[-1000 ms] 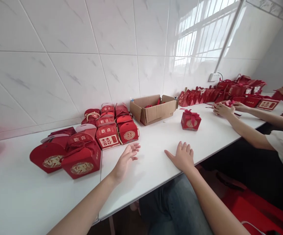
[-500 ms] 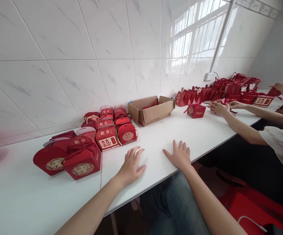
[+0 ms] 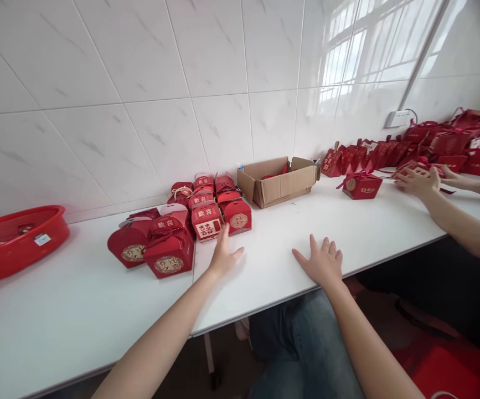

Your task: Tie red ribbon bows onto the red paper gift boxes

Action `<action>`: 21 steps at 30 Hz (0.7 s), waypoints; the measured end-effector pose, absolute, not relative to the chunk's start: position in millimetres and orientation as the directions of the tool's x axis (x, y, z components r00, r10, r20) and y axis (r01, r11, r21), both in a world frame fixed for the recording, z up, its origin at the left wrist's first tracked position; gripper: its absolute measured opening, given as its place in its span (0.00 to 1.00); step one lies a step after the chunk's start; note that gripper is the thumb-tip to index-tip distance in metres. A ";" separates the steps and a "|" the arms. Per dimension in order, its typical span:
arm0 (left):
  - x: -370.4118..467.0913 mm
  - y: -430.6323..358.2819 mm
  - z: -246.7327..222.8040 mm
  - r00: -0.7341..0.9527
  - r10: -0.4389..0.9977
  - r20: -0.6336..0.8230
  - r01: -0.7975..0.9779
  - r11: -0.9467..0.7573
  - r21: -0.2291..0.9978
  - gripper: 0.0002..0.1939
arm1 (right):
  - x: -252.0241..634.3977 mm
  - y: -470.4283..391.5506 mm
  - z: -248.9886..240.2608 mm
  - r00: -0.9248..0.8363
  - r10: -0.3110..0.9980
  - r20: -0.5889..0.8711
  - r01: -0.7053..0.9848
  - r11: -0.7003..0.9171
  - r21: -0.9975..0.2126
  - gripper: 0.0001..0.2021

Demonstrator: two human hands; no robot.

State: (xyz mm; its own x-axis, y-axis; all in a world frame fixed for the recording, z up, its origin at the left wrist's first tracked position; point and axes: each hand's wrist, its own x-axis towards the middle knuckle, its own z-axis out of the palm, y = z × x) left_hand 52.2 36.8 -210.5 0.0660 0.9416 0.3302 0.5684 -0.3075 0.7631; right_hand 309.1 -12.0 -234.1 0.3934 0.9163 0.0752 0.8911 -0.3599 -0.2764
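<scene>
My left hand (image 3: 223, 258) is raised over the white table with fingers stretched and nothing in it. Just beyond its fingertips stands a red gift box with a white printed panel (image 3: 208, 228), in a group of several red boxes. Beside that one is a red gift box with a round gold emblem (image 3: 238, 220). Two larger red gift boxes stand to the left, the front one (image 3: 169, 266) tied with a red cord. My right hand (image 3: 321, 262) lies spread on the table (image 3: 264, 288) near its front edge, holding nothing.
An open cardboard box (image 3: 282, 189) with red things inside stands against the wall. A red plastic basket (image 3: 27, 249) is at the far left. On the right, a co-worker's hands (image 3: 420, 182) handle a red box near a ribboned box (image 3: 362, 186) and piled red boxes (image 3: 451, 141).
The view has turned left, bringing more of the red basket in. My left hand has turned and reached forward toward the group of boxes. My right hand stays spread on the table.
</scene>
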 end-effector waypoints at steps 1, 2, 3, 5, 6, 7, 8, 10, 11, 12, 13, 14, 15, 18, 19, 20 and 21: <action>50.7 29.7 -208.2 0.120 0.939 0.322 0.590 -0.328 0.737 0.41 | 309.2 -12.5 -233.7 0.393 0.916 0.076 0.892 -0.360 -0.273 0.41; 48.6 20.8 -205.1 0.154 0.927 0.342 0.632 -0.359 0.687 0.39 | 309.3 -13.1 -233.3 0.393 0.917 0.075 0.893 -0.360 -0.271 0.40; 45.6 11.0 -201.3 0.159 0.906 0.393 0.687 -0.387 0.614 0.38 | 309.3 -13.6 -232.9 0.392 0.917 0.073 0.893 -0.361 -0.269 0.40; 35.6 -7.7 -192.1 0.095 0.825 0.557 0.807 -0.391 0.442 0.35 | 309.4 -14.5 -232.5 0.389 0.919 0.063 0.894 -0.361 -0.266 0.40; 28.2 -14.7 -187.0 0.019 0.781 0.624 0.860 -0.331 0.388 0.34 | 309.5 -14.9 -232.5 0.386 0.921 0.059 0.896 -0.359 -0.262 0.40; 19.1 -19.5 -181.9 -0.087 0.741 0.666 0.897 -0.232 0.376 0.34 | 309.6 -15.2 -232.6 0.381 0.923 0.058 0.898 -0.355 -0.258 0.39; 8.7 -21.9 -176.9 -0.212 0.707 0.675 0.908 -0.112 0.403 0.35 | 309.6 -15.4 -232.8 0.377 0.924 0.061 0.901 -0.351 -0.254 0.39; -14.9 -21.4 -167.6 -0.458 0.662 0.593 0.842 0.108 0.529 0.41 | 309.7 -15.8 -233.1 0.372 0.926 0.071 0.904 -0.344 -0.253 0.39; -26.6 -20.1 -163.7 -0.542 0.664 0.515 0.783 0.176 0.597 0.44 | 309.7 -16.0 -233.1 0.370 0.926 0.073 0.904 -0.341 -0.257 0.39; -37.0 -19.3 -160.6 -0.596 0.683 0.423 0.717 0.214 0.664 0.45 | 309.6 -16.1 -232.9 0.368 0.927 0.073 0.904 -0.338 -0.263 0.39; -45.3 -19.8 -158.5 -0.614 0.708 0.350 0.661 0.218 0.718 0.45 | 309.5 -16.2 -232.7 0.366 0.928 0.070 0.903 -0.336 -0.268 0.39; -50.6 -22.0 -157.5 -0.612 0.728 0.309 0.626 0.207 0.751 0.47 | 309.4 -16.2 -232.4 0.364 0.929 0.066 0.903 -0.334 -0.272 0.39; -52.6 -26.0 -157.6 -0.587 0.758 0.286 0.600 0.169 0.782 0.47 | 309.1 -16.2 -232.0 0.362 0.930 0.062 0.902 -0.333 -0.274 0.39; -38.7 -42.8 -164.3 -0.330 0.911 0.247 0.510 -0.048 0.859 0.46 | 308.4 -15.8 -231.0 0.359 0.932 0.057 0.903 -0.331 -0.274 0.38; -29.0 -47.2 -168.1 -0.202 0.950 0.237 0.480 -0.115 0.870 0.43 | 308.2 -15.7 -230.6 0.359 0.932 0.058 0.903 -0.331 -0.273 0.38; -17.8 -49.4 -172.1 -0.102 0.964 0.246 0.465 -0.173 0.868 0.39 | 308.0 -15.7 -230.2 0.359 0.932 0.059 0.904 -0.331 -0.272 0.38; -5.9 -48.9 -175.9 -0.025 0.966 0.258 0.470 -0.216 0.856 0.36 | 307.8 -15.8 -229.8 0.360 0.931 0.059 0.903 -0.332 -0.272 0.38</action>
